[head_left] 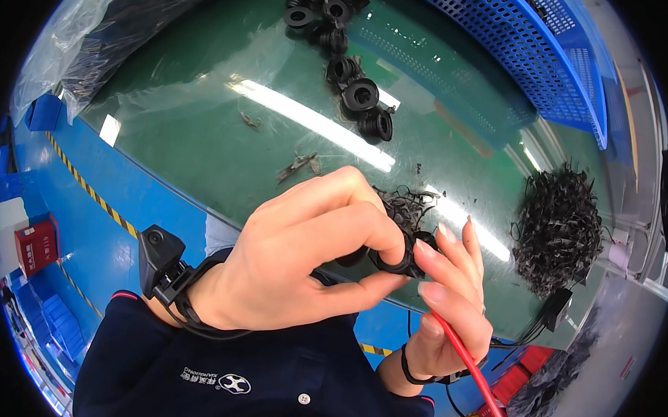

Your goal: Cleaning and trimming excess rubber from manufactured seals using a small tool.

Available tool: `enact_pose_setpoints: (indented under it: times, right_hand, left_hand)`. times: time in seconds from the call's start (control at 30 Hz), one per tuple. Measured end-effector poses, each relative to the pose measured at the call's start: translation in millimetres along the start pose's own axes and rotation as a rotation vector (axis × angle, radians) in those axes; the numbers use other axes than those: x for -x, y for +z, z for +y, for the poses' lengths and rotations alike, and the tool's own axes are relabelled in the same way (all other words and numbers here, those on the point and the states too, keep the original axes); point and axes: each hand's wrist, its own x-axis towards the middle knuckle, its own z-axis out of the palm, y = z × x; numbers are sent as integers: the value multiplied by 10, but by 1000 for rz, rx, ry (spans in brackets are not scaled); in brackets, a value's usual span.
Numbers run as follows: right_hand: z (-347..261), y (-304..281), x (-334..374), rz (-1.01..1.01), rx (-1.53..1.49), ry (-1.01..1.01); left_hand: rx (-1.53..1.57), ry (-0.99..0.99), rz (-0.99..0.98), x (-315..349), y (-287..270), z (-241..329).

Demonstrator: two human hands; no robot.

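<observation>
My left hand is closed on a black ring-shaped part, rubber-like, with its thumb and bent forefinger. Beside it, my right hand is closed round a thin red rod-like handle that slants to the lower edge. The fingertips of the right hand are at the right side of the black ring; the working end of the red tool is hidden there. A small heap of curly black scraps lies on the table just beyond the fingers.
A row of black rubber rings runs up the green table. Blue perforated baskets stand at the far right. A larger pile of black trimmings lies on the right. Clear plastic sheeting covers the far left corner.
</observation>
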Motion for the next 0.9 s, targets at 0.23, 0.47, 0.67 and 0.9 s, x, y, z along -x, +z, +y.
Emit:
enact_pose_setpoints:
  times: [0.23, 0.47, 0.67, 0.9]
  right_hand:
    - [7, 108, -39, 170, 403, 86]
    - [15, 192, 49, 426, -479, 254]
    - [59, 146, 114, 302, -778, 209]
    - [154, -145, 299, 203, -730, 276]
  left_hand:
    - [-70, 151, -9, -4, -4, -46]
    - [161, 4, 31, -30, -32, -56]
    - [738, -444, 57, 3, -37, -24]
    - [1159, -618, -27, -35, -54, -14]
